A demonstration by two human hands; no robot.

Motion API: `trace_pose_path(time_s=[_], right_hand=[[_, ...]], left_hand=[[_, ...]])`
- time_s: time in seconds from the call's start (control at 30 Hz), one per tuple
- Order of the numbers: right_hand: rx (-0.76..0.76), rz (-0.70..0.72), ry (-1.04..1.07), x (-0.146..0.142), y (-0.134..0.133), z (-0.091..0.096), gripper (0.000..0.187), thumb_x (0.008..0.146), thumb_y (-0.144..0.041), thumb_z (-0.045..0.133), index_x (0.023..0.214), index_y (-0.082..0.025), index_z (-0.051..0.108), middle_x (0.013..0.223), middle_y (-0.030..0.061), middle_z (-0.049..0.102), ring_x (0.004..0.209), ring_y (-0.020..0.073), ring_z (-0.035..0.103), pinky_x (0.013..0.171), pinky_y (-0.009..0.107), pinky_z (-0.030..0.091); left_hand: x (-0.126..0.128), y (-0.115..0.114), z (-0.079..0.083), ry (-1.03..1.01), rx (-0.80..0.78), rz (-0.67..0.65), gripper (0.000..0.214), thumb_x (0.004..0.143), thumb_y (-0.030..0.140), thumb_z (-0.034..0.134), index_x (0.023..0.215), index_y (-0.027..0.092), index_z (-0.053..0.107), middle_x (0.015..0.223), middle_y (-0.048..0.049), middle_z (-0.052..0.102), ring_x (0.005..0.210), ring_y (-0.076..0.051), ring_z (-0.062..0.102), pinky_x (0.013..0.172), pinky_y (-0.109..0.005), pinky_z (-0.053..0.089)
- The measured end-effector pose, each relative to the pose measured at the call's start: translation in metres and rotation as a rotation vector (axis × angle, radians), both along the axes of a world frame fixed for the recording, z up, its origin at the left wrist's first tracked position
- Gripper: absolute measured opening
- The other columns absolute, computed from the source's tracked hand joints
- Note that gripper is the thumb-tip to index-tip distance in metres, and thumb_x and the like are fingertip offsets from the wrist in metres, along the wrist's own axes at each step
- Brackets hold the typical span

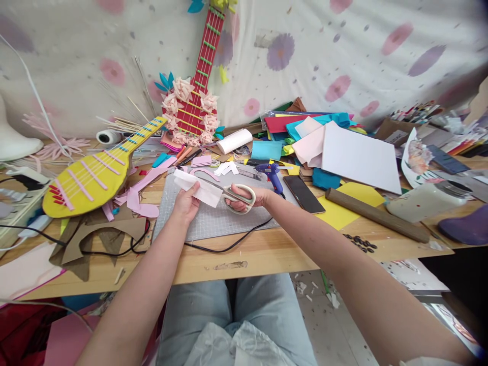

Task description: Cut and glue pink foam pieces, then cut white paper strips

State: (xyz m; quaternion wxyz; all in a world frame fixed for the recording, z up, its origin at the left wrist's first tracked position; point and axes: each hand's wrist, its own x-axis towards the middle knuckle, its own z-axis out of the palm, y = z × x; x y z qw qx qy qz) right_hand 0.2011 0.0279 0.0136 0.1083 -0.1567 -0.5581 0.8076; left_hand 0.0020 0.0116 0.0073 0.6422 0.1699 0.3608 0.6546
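Note:
My left hand (187, 203) pinches a strip of white paper (209, 191) near its left half, over a grey cutting mat (175, 223). My right hand (249, 198) grips a pair of scissors (249, 202) by the pale handle loops. The blades lie along the paper's upper edge, partly hidden by it. Whether they are parted I cannot tell. Behind the hands, small white paper pieces (227, 168) rest on the mat. A blue glue gun (272, 175) lies just beyond my right hand.
A yellow cardboard lute (89, 178) lies left; a red one (196, 109) leans on the curtain. Right of the mat are a phone (304, 194), a wooden rod (375, 215) and a white jar (427, 202). A black cable (229, 248) crosses the front. Coloured sheets (282, 124) pile behind.

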Motion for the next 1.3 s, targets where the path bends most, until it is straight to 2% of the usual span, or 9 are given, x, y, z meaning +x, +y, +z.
trace_pose_path(time_s=[0.2, 0.5, 0.63, 0.8, 1.03, 1.2, 1.3], right_hand=[[0.02, 0.037, 0.003, -0.001, -0.003, 0.002, 0.06, 0.078, -0.069, 0.03, 0.085, -0.012, 0.048, 0.052, -0.0035, 0.042, 0.043, 0.0066, 0.037, 0.042, 0.02, 0.032], [0.015, 0.044, 0.007, -0.005, 0.0, -0.003, 0.064, 0.077, -0.07, 0.026, 0.086, -0.011, 0.049, 0.055, -0.0028, 0.042, 0.045, 0.0072, 0.037, 0.043, 0.021, 0.031], [0.036, 0.044, 0.023, -0.002, -0.001, -0.003, 0.063, 0.079, -0.068, 0.024, 0.086, -0.011, 0.048, 0.054, -0.0023, 0.043, 0.045, 0.0074, 0.038, 0.043, 0.021, 0.031], [0.031, 0.055, 0.032, 0.0, 0.0, -0.007, 0.065, 0.078, -0.07, 0.025, 0.087, -0.011, 0.049, 0.052, -0.003, 0.043, 0.044, 0.0067, 0.037, 0.042, 0.021, 0.03], [0.074, 0.083, 0.01, -0.004, 0.0, -0.009, 0.066, 0.079, -0.07, 0.02, 0.087, -0.012, 0.048, 0.054, -0.0025, 0.042, 0.045, 0.0073, 0.036, 0.043, 0.022, 0.03], [0.123, 0.081, 0.026, -0.008, -0.001, -0.008, 0.065, 0.077, -0.071, 0.021, 0.088, -0.013, 0.047, 0.058, -0.0021, 0.043, 0.047, 0.0076, 0.037, 0.044, 0.023, 0.029], [0.18, 0.085, 0.049, -0.012, -0.002, -0.008, 0.063, 0.076, -0.073, 0.021, 0.079, -0.015, 0.046, 0.058, -0.0018, 0.043, 0.048, 0.0075, 0.037, 0.045, 0.023, 0.03]], left_hand=[[0.003, -0.002, -0.001, 0.045, 0.034, -0.029, 0.022, 0.066, 0.001, 0.063, 0.083, 0.016, 0.061, 0.076, 0.0012, 0.067, 0.067, -0.009, 0.062, 0.071, -0.021, 0.05], [0.005, -0.006, 0.003, 0.039, 0.05, -0.058, 0.025, 0.065, 0.001, 0.062, 0.085, 0.016, 0.061, 0.076, 0.0017, 0.068, 0.066, -0.009, 0.062, 0.065, -0.019, 0.05], [-0.001, -0.006, 0.008, -0.02, 0.082, -0.108, 0.019, 0.071, 0.01, 0.06, 0.088, 0.018, 0.061, 0.079, 0.0004, 0.068, 0.073, -0.011, 0.063, 0.068, -0.02, 0.05], [-0.009, 0.001, 0.006, -0.048, 0.013, -0.016, 0.011, 0.078, 0.021, 0.057, 0.088, 0.018, 0.061, 0.081, -0.0001, 0.068, 0.072, -0.01, 0.063, 0.069, -0.02, 0.05], [-0.008, 0.006, 0.001, -0.016, 0.087, 0.027, 0.023, 0.071, 0.008, 0.063, 0.088, 0.022, 0.061, 0.082, 0.0037, 0.067, 0.072, -0.007, 0.063, 0.073, -0.017, 0.048], [-0.003, 0.003, 0.003, -0.026, 0.053, 0.039, 0.02, 0.072, 0.006, 0.06, 0.085, 0.021, 0.063, 0.077, 0.0044, 0.067, 0.067, -0.006, 0.062, 0.071, -0.017, 0.049], [-0.001, 0.002, 0.003, -0.015, 0.057, 0.056, 0.021, 0.072, 0.006, 0.061, 0.086, 0.022, 0.063, 0.08, 0.0042, 0.068, 0.07, -0.007, 0.063, 0.073, -0.017, 0.049]])
